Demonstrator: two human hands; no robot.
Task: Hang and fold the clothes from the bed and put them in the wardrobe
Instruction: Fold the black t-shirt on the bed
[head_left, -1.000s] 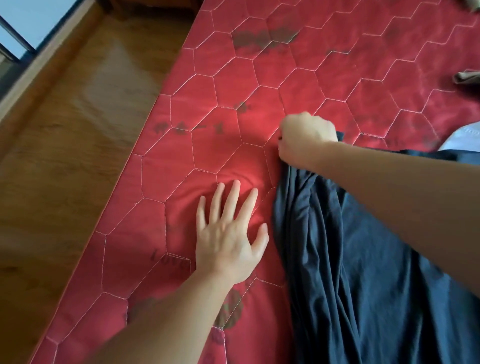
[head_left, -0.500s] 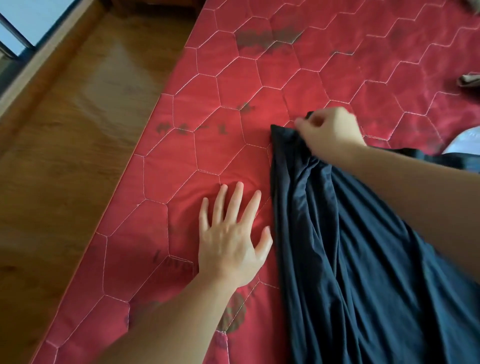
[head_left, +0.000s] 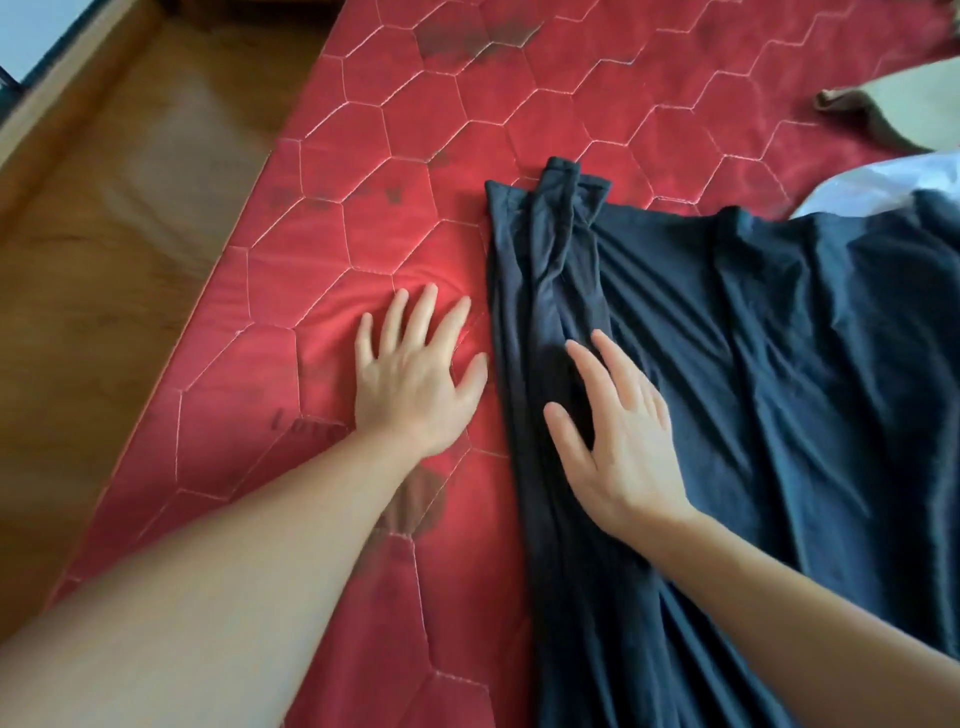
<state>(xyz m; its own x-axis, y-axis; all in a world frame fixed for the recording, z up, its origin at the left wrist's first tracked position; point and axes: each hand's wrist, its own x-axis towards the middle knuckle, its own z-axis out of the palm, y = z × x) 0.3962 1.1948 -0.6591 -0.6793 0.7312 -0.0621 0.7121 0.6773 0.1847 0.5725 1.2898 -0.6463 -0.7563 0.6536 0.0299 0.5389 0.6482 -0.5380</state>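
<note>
Though only the head view is on offer, the dark navy garment (head_left: 727, 389) reads clearly: thin, limp knit lying spread on the red quilted bedspread (head_left: 363, 208), bunched into long pleats along its left edge. Judged light and floppy; best taken at the hemmed top corner, two-handed. Right hand (head_left: 621, 436) is spread flat, fingers apart, over the pleats, gripping nothing. Left hand (head_left: 415, 384) lies splayed on bare quilt just beside the cloth. A white item (head_left: 883, 182) and a tan piece (head_left: 857, 111) lie beyond, clear of the fold. Wardrobe not visible.
</note>
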